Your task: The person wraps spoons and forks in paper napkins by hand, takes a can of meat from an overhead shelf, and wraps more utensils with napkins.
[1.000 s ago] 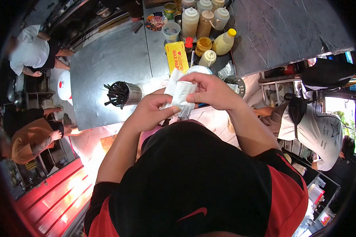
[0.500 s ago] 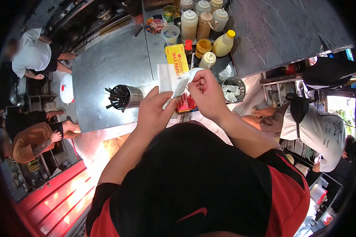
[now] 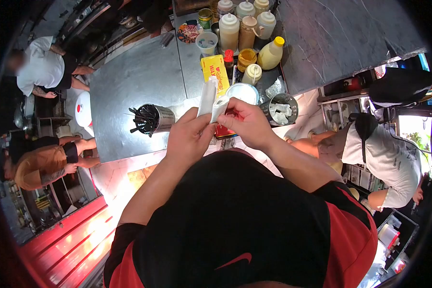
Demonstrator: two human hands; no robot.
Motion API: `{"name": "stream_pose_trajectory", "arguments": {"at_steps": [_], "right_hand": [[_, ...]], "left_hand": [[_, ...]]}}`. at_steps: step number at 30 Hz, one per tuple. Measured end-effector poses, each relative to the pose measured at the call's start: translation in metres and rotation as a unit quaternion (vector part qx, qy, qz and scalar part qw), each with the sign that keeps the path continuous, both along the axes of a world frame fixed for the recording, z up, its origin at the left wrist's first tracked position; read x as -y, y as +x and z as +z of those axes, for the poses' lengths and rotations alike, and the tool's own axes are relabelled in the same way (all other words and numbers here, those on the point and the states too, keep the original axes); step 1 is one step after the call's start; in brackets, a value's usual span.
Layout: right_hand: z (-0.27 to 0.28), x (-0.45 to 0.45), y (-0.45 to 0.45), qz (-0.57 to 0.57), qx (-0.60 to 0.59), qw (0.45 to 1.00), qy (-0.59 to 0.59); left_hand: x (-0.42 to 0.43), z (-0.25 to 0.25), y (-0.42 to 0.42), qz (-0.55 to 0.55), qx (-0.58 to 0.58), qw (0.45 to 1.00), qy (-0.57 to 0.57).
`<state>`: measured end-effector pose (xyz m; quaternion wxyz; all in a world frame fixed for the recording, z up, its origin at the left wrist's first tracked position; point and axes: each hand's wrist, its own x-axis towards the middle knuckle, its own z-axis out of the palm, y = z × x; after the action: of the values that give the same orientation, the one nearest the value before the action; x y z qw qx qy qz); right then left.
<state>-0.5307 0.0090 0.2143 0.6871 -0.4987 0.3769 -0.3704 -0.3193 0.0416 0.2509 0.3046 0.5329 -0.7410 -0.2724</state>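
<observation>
A person (image 3: 235,206) in a black-and-red shirt is working white tissue (image 3: 207,100) between two bare hands just ahead of the chest; all clock directions here are running from that tissue, with twelve straight ahead. The left hand (image 3: 189,139) is pinching the tissue's near end between thumb and bent fingers, its knuckles angling toward one, its forearm (image 3: 151,194) running back toward seven. One strip is pointing up toward twelve, and a folded part is lying just to its right. The right hand (image 3: 247,126) is meeting that folded part from the three o'clock side, palm turned inward, fingers half curled, thumb and forefinger at its edge; from here I am not telling whether they are pinching or merely touching. The right forearm (image 3: 302,156) is slanting away toward four.

At twelve, a yellow wax paper box (image 3: 213,67) is lying partly behind the strip. A round white lid (image 3: 243,91) is showing between one and two, and sauce bottles (image 3: 229,36) are crowding toward one. A perforated basket (image 3: 282,98) is holding white bundles at three, while a utensil holder (image 3: 164,118) is resting on its side at nine, on the metal counter (image 3: 117,91).
</observation>
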Motion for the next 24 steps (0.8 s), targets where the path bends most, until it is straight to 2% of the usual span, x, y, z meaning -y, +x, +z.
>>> {"name": "stream_pose_trajectory", "arguments": {"at_steps": [4,7,10,13,14,15,18,21,23,24], "right_hand": [[-0.003,-0.002,-0.002,0.029,0.004,0.999,-0.019],[-0.001,-0.002,-0.005,0.034,0.05,0.998,0.019],[0.01,0.001,-0.011,0.001,0.02,1.0,-0.022],[0.016,0.001,-0.018,0.069,0.049,0.996,0.039],[0.014,0.002,-0.021,0.134,0.024,0.989,0.062],[0.019,0.002,-0.024,0.158,-0.117,0.978,-0.066],[0.035,-0.003,-0.024,0.211,-0.15,0.958,-0.12],[0.033,-0.005,-0.023,0.251,-0.152,0.948,-0.122],[0.027,-0.003,-0.015,0.289,-0.215,0.926,-0.116],[0.021,-0.005,-0.012,0.27,-0.189,0.925,-0.19]], "left_hand": [[-0.001,0.0,0.001,-0.012,0.014,0.999,0.031],[0.0,0.004,0.006,-0.004,0.075,0.995,0.062],[0.001,0.008,0.018,0.0,-0.026,0.998,0.057],[0.002,0.02,0.024,0.021,-0.085,0.99,0.107],[0.003,0.02,0.026,0.018,-0.113,0.985,0.131],[0.004,0.019,0.026,0.001,-0.109,0.985,0.134],[0.006,0.031,0.016,-0.056,-0.094,0.986,0.127],[0.007,0.014,0.025,-0.082,-0.097,0.98,0.154],[0.005,0.018,0.033,-0.1,-0.013,0.99,0.094],[0.005,0.01,0.038,-0.09,-0.046,0.977,0.189]]}}
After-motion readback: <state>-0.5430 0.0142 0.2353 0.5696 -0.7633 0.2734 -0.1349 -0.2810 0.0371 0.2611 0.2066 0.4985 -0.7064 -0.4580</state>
